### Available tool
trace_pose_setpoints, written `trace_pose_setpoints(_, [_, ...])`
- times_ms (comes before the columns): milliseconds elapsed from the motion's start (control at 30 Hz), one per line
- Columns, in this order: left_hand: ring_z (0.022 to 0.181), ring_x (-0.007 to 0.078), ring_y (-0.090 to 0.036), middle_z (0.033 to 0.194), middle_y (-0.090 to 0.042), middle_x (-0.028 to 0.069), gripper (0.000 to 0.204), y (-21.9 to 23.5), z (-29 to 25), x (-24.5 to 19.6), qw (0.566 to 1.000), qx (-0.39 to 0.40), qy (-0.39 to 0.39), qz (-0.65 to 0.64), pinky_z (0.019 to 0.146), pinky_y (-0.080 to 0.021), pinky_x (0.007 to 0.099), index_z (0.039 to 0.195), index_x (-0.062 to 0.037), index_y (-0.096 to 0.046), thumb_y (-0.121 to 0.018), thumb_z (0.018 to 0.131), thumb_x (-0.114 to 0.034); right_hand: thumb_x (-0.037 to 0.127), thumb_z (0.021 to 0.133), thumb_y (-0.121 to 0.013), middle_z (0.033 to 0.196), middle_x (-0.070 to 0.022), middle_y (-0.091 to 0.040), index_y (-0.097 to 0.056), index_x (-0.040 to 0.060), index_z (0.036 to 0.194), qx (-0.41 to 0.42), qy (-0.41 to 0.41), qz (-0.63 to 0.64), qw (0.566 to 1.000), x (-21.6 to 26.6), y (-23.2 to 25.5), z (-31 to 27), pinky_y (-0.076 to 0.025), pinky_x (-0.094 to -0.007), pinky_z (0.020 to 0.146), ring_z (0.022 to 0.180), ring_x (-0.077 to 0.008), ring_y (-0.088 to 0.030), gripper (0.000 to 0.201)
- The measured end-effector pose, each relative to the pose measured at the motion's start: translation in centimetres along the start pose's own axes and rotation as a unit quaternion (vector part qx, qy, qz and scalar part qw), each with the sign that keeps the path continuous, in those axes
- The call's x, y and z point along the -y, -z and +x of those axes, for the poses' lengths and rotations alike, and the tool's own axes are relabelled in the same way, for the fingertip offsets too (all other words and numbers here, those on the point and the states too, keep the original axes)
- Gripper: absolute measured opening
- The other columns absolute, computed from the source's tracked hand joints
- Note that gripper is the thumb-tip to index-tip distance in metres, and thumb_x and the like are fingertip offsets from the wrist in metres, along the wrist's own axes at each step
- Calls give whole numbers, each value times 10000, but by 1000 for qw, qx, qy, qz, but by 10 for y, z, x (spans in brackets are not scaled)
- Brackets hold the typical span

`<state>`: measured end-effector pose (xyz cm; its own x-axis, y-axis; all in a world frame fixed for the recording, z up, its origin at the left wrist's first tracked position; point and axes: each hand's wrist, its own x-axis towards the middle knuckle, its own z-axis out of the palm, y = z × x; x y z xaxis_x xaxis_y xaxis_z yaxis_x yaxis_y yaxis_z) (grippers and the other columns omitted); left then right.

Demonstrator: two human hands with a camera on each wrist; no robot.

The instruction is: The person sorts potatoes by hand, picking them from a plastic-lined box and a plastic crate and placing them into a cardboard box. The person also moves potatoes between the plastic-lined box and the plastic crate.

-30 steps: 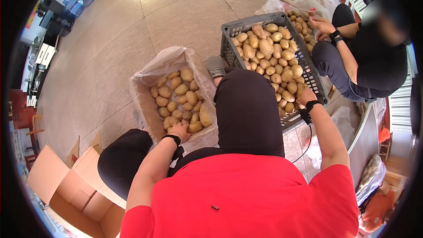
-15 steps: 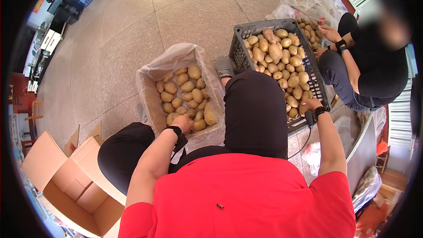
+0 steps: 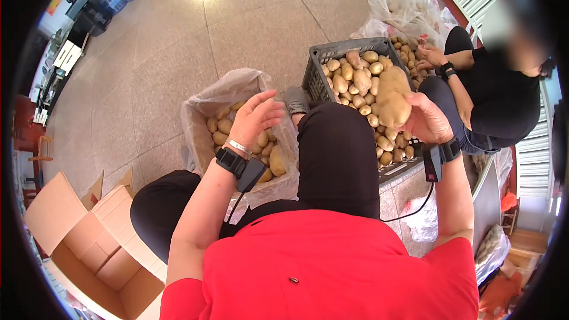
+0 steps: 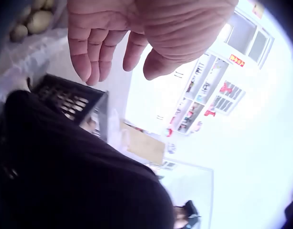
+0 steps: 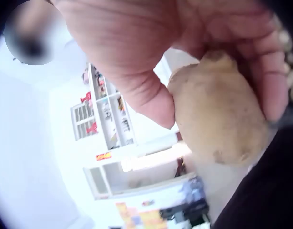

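My right hand (image 3: 428,120) grips a large, knobbly potato (image 3: 392,98), raised over the black plastic crate (image 3: 316,70). In the right wrist view, thumb and fingers clasp the potato (image 5: 218,112) from both sides. Smaller potatoes (image 3: 359,80) fill the crate. My left hand (image 3: 256,120) is lifted above the plastic-lined box (image 3: 198,136), its fingers extended and holding nothing. The left wrist view shows the same hand (image 4: 151,36) with relaxed fingers and bare palm. Potatoes (image 3: 277,163) lie inside the lined box, partly hidden behind my left hand and forearm.
Another person (image 3: 504,89) crouches at the right, hands by more potatoes (image 3: 406,53) and a clear plastic bag (image 3: 403,3). An open cardboard box (image 3: 89,243) stands at lower left. My knee (image 3: 338,154) rises between box and crate. A cable hangs from my right wrist.
My right hand has come up out of the crate with the large potato. My left hand has risen from the potatoes in the lined box, and its fingers have straightened.
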<state>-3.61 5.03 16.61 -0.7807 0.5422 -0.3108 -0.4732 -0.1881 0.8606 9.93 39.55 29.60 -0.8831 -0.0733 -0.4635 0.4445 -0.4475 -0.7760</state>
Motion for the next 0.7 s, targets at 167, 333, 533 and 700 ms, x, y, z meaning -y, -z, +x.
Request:
trace_pose_setpoints(167, [1032, 234, -619, 1231, -567, 161, 574, -47, -36, -60, 989, 136, -14, -57, 843, -534, 381, 1415, -46, -354, -486, 977, -392, 299, 852, -673, 1106, -111, -621, -488, -20, 1250, 67, 32, -92, 993, -2, -105, 18, -547, -320, 697, 936, -187, -638, 543])
trace_pose_setpoints(333, [994, 217, -621, 1187, -558, 133, 590, -57, -54, -79, 993, 111, -36, -15, 798, -556, 404, 1389, -50, -363, -500, 961, -433, 343, 834, -695, 1084, -168, -615, -439, -89, 1264, 98, 29, -219, 970, -32, -158, 51, -556, -282, 688, 987, -197, -627, 662])
trace_pose_setpoints(533, [838, 183, -637, 1013, -590, 87, 446, 29, -13, -38, 998, 36, 42, -31, 675, -564, 358, 1158, -55, -477, -688, 867, -318, 229, 890, -649, 1246, -132, -550, -471, -13, 1312, 27, 140, -285, 948, -39, -157, 55, -543, -302, 803, 1050, -180, -595, 517])
trace_pose_setpoints(700, [876, 236, -649, 1023, -621, 121, 527, 109, 8, 54, 971, -153, 148, 113, 666, -557, 404, 1187, -42, -500, -689, 814, -361, 184, 925, -576, 1244, -106, -549, -484, -8, 1296, -103, 209, -279, 931, -22, -83, 39, -531, -294, 805, 1054, -167, -596, 428])
